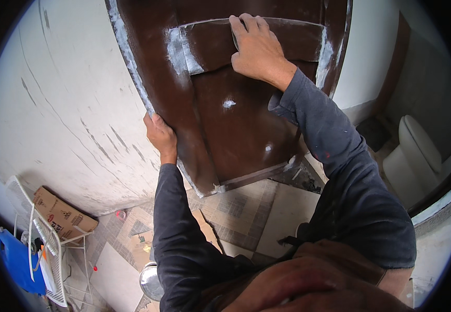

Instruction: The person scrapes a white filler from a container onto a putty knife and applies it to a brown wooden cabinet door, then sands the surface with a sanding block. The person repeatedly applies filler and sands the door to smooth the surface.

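Note:
A dark brown panelled door (236, 130) stands in front of me. Patches of white filler mark its panel joints, its left edge and a few spots on the middle panel. My left hand (160, 136) is closed round the door's left edge, with the thumb on the edge and the fingers partly hidden. Near the top of the view, my right hand (256, 49) presses on the upper panel just below its curved border, fingers bent and close together. A thin dark edge shows beside its fingers, but the palm hides what it holds.
At the lower left stand a white wire chair (51, 234), a blue plastic container (20, 260) and a brown cardboard box (64, 213). A round metal lid or tin (151, 281) lies on the tiled floor (114, 275). A scuffed white wall (69, 104) rises left; a white toilet (412, 156) stands right.

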A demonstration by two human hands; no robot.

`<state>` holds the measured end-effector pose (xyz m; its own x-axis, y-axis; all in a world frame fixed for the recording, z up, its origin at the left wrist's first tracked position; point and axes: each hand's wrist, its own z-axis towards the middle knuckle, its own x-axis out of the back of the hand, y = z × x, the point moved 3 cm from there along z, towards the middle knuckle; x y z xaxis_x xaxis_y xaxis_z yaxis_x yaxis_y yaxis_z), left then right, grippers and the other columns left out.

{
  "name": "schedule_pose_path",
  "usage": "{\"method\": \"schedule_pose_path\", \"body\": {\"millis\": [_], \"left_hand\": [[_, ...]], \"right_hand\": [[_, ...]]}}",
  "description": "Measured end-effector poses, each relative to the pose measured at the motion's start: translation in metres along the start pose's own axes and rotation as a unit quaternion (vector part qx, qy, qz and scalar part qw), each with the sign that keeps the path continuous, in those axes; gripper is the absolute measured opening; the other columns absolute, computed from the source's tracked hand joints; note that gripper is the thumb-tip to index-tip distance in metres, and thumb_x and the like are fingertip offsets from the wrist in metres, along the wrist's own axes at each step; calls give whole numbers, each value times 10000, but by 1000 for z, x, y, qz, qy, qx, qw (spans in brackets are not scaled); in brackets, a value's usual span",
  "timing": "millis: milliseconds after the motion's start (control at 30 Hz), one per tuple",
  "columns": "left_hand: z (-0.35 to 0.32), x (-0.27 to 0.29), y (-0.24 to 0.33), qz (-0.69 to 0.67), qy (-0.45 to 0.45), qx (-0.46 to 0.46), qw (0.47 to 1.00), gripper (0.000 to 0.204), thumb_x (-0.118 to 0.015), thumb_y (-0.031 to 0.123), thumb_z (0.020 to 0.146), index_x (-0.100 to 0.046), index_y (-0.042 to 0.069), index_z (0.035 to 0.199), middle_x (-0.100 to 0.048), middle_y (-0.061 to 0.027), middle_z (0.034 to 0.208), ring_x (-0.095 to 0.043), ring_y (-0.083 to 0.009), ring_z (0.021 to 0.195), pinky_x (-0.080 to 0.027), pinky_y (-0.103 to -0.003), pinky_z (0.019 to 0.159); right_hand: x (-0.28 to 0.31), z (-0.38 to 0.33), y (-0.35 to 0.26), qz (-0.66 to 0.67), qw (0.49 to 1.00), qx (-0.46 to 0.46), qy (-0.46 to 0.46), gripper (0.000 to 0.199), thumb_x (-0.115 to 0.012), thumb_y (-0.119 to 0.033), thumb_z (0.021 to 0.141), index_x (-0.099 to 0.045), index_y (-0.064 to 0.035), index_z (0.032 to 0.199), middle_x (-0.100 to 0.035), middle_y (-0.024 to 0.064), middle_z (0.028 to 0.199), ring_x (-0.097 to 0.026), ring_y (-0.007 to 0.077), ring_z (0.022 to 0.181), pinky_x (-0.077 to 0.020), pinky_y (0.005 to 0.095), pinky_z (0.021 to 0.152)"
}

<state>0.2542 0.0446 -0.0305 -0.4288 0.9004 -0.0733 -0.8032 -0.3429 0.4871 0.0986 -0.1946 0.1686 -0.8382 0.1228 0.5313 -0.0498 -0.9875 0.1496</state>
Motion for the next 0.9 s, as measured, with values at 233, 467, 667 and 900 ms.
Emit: {"method": "schedule_pose_path", "body": {"millis": [233,467,667,900], "left_hand": [[0,-1,-5,28,-3,25,999,472,-391,393,1077,-568,-9,1249,-686,-245,1000,-668,-453,879,-523,-474,751],[-1,-1,-8,23,3,19,1000,471,-407,377,1072,-566,-34,1240,-683,-263,1023,-667,-456,884,-522,-479,749],[0,-2,-10,18,-13,27,999,474,-406,379,1072,-566,-39,1228,-683,-259,1003,-667,-455,873,-523,-480,740],[0,-1,-5,13,5,11,1000,437,-413,362,1072,-576,-17,1214,-685,-242,969,-668,-444,847,-520,-472,723]], "right_hand": [[7,7,-37,-18,1000,22,1,632,-602,-15,772,-479,43,1389,-475,201,1428,-430,407,1357,-467,530,1023],[32,-5,29,-89,980,-169,58,542,-583,-5,829,-535,-17,1369,-571,204,1318,-581,424,1176,-520,501,959],[2,15,15,137,945,293,57,724,-453,170,766,-553,-153,1406,-603,87,1327,-572,313,1211,-489,431,996],[15,47,0,-54,983,163,59,289,-632,-96,893,-708,-148,1167,-710,41,1101,-671,281,986,-517,426,839]]}}
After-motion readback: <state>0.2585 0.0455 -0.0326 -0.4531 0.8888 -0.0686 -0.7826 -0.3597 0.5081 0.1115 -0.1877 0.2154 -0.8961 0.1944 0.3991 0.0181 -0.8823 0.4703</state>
